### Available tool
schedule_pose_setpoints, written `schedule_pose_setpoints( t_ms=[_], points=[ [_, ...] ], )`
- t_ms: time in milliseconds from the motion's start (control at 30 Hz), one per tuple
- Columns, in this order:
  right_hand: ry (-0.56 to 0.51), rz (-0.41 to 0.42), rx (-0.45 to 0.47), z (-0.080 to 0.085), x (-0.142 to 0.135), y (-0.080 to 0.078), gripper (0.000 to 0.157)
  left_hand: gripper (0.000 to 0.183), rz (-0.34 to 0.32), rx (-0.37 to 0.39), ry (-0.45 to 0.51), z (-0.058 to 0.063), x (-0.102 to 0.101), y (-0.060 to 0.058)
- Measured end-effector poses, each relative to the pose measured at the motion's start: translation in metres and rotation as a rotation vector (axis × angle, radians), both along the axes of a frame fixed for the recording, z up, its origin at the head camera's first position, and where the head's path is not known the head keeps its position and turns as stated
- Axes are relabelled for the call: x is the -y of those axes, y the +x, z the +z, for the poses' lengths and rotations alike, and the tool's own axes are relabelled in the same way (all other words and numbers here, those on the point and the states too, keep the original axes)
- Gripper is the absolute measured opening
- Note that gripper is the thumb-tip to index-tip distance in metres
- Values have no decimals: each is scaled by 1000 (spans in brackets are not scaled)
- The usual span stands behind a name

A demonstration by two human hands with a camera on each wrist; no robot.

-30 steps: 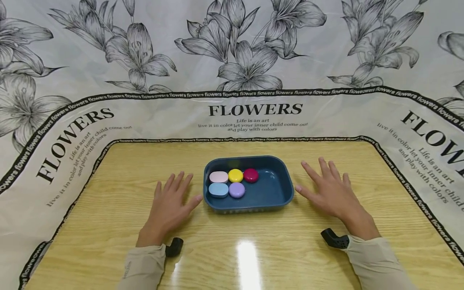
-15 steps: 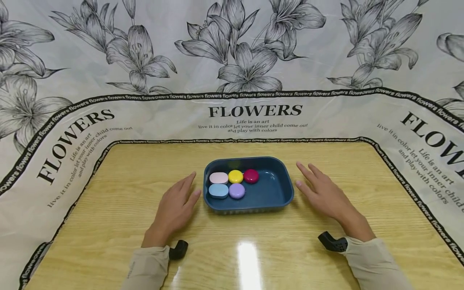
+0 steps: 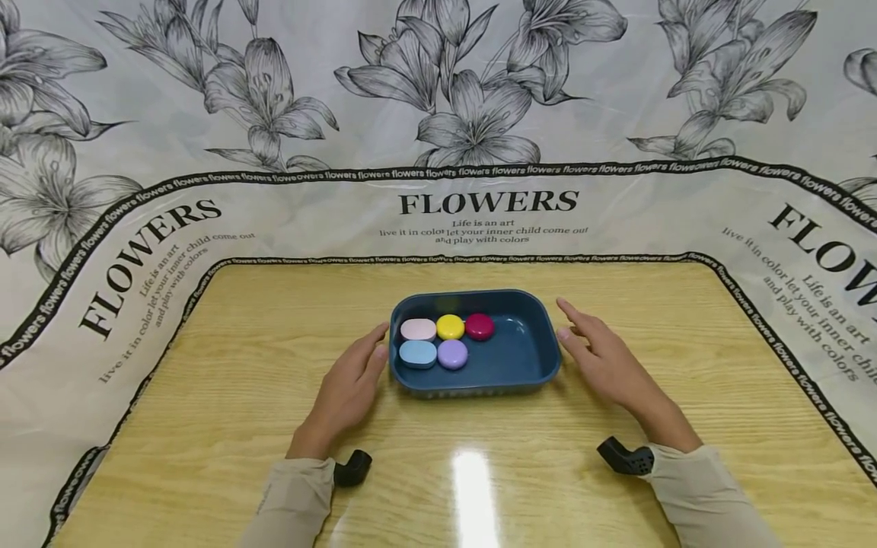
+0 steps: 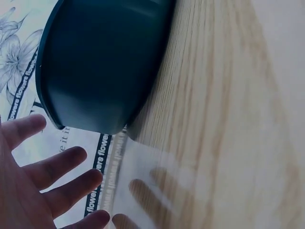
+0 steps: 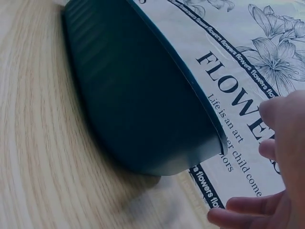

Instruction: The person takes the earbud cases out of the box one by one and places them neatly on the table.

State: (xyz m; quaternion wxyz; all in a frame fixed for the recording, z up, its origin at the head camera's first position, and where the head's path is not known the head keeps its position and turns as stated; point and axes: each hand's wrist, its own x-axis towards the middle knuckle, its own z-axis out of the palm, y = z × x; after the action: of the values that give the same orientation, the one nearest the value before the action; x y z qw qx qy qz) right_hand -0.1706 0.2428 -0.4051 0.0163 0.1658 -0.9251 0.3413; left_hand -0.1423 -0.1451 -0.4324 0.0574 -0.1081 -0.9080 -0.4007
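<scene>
A dark blue plastic bin (image 3: 507, 373) with rounded corners stands in the middle of the table. Inside, toward its left, lie a pink oval case (image 3: 418, 329), a light blue oval case (image 3: 418, 353), a yellow round case (image 3: 450, 327), a dark red round case (image 3: 479, 326) and a purple round case (image 3: 452, 355). My left hand (image 3: 348, 384) is beside the bin's left end, fingers extended; the left wrist view shows a small gap to the wall. At the right end, my right hand (image 3: 608, 361) is held with fingers stretched out, apart from the bin in the right wrist view.
The wood-grain table (image 3: 240, 365) is bordered at the back and sides by a flower-printed cloth (image 3: 479, 213) hanging like a wall. A black camera mount is on each wrist, the left mount (image 3: 352, 468) and the right mount (image 3: 626, 457).
Both hands have turned from palm-down with spread fingers to facing the bin's ends. The left hand has moved right, close to the bin. The bin and cases stay in place on the table.
</scene>
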Motion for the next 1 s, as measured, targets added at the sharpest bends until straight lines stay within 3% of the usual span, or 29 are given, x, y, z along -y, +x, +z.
schedule_pose_setpoints(
  t_ms=[267,500,767,1000],
  points=[
    [-85,-77,-25,5,8,-8,49,46,-2,21,42,-1,-2,-2],
    [-141,-107,-10,4,18,-19,50,55,0,58,43,-2,-7,1],
    [-117,-116,5,15,27,-22,52,57,10,79,39,-5,-12,3],
    [-39,-112,-40,28,37,-30,57,61,4,11,-22,-7,-15,-1]
  ],
)
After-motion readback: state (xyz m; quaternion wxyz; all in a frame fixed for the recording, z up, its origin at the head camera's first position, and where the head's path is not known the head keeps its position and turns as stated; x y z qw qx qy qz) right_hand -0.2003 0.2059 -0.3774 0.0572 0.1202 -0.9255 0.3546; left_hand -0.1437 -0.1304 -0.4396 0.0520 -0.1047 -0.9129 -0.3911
